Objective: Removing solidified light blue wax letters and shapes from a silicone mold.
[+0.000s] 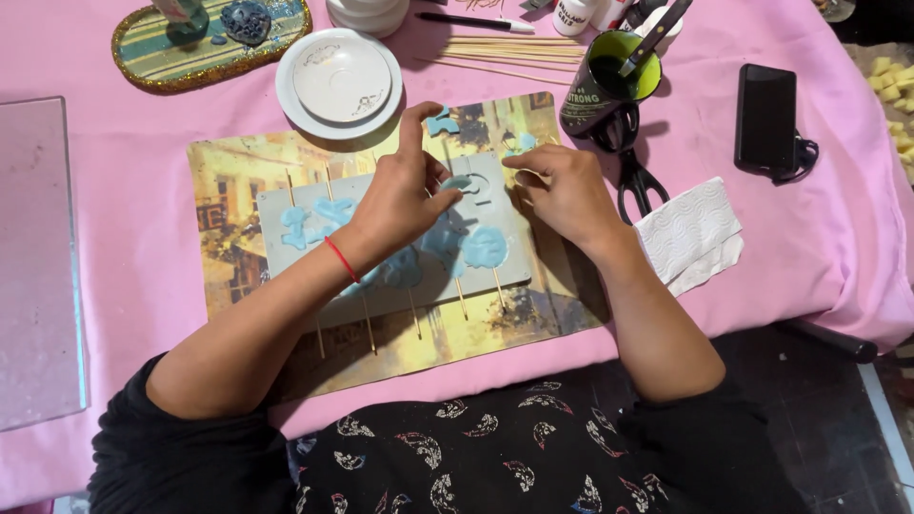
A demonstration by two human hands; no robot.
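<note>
A grey mould (400,249) (pale blue filling, thin sticks) is pressed beneath both hands. Beyond the right hand (568,195), a green cup (602,88) holds a tool. A blue piece (457,182) is pinched by the left hand (398,205); right fingers curled, empty.

Black patterned top, red string bracelet (341,259) on left wrist.

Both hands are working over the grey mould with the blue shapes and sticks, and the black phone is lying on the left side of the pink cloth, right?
Not quite. In the head view the black phone lies on the right side of the pink cloth, beyond the scissors. The rest holds: left hand and right hand work over the grey mould.
</note>
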